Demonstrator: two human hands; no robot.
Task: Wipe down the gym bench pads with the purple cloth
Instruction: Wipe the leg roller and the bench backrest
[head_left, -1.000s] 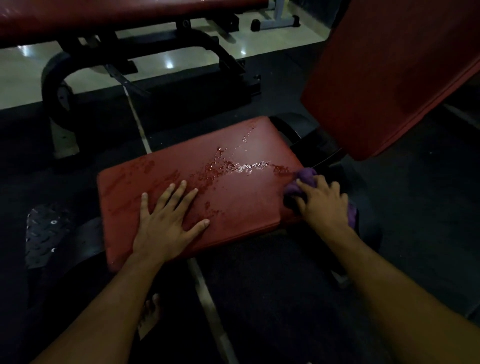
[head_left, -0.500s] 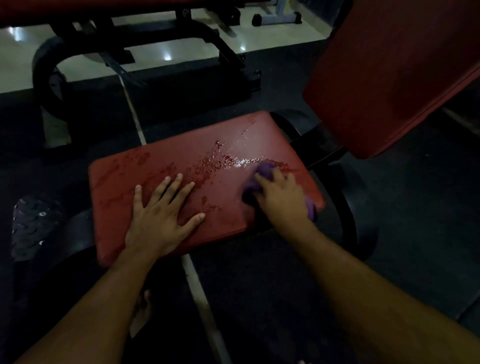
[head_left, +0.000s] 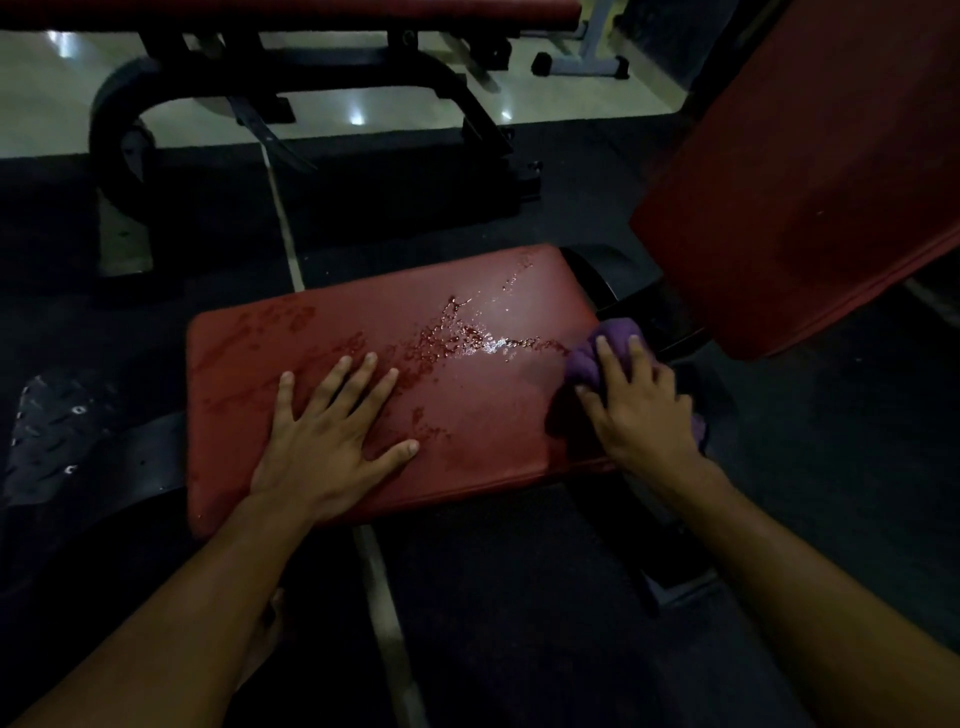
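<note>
Purple cloth: the purple cloth (head_left: 605, 347) lies bunched under the right hand (head_left: 636, 402), at the right edge of the red seat pad (head_left: 483, 410). Most of it pokes out beyond the fingertips on the far side; a smaller fold shows past the outer side of the hand.

Right hand: its fingers curl down over the cloth and hold it pressed against the pad. The knuckles are raised and the thumb side faces the middle of the pad.

Left hand: the left hand (head_left: 332, 441) rests flat on the near left part of the seat pad, fingers straight and spread, gripping nothing. It sits well apart from the cloth.

Seat pad: wet droplets and a shiny smear (head_left: 467, 338) cross the surface between the two hands, reaching up to the cloth's left side.

Back pad: the tilted red back pad (head_left: 810, 197) rises just beyond and to the right of the cloth hand, apart from it.

Surroundings: a dark bench frame (head_left: 291, 88) stands on the far side, past both hands.
</note>
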